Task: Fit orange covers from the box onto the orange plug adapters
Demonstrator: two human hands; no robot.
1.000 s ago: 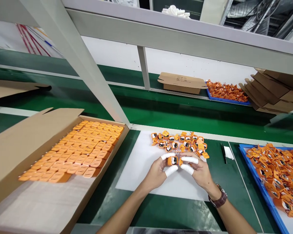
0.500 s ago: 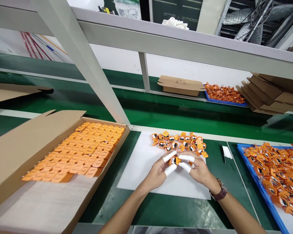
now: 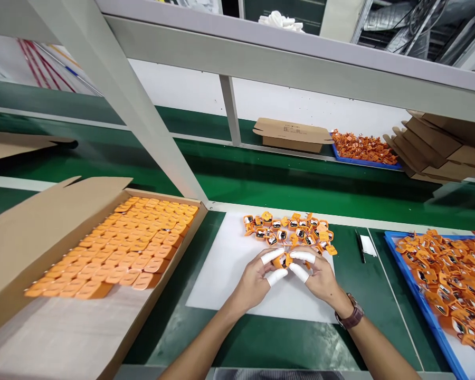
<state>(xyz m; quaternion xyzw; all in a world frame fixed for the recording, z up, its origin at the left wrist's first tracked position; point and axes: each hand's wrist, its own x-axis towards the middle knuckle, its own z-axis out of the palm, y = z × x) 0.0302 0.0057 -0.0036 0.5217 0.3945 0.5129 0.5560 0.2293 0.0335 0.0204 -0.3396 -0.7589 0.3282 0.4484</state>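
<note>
Between my two hands, above a white sheet (image 3: 221,274), I hold a small orange plastic case (image 3: 282,261) with dark and white parts showing inside. My left hand (image 3: 254,278) pinches its left side between thumb and forefinger. From the right, my right hand (image 3: 320,275) grips the same case with thumb and forefinger. White finger cots cover those fingertips. Just beyond the hands lies a cluster of similar open orange cases (image 3: 301,232), several with their insides facing up. Part of the held case is hidden by the fingers.
On the left, an open cardboard box (image 3: 158,287) holds rows of closed orange cases. A blue tray (image 3: 423,311) heaped with open ones stands at right, near a black pen (image 3: 360,246). A grey metal frame (image 3: 162,142) rises behind; beyond are flattened cardboard boxes (image 3: 443,148).
The view has tilted and shifted slightly. Both hands keep hold of the orange case, which looks turned a little, showing more orange and less of its inside.
</note>
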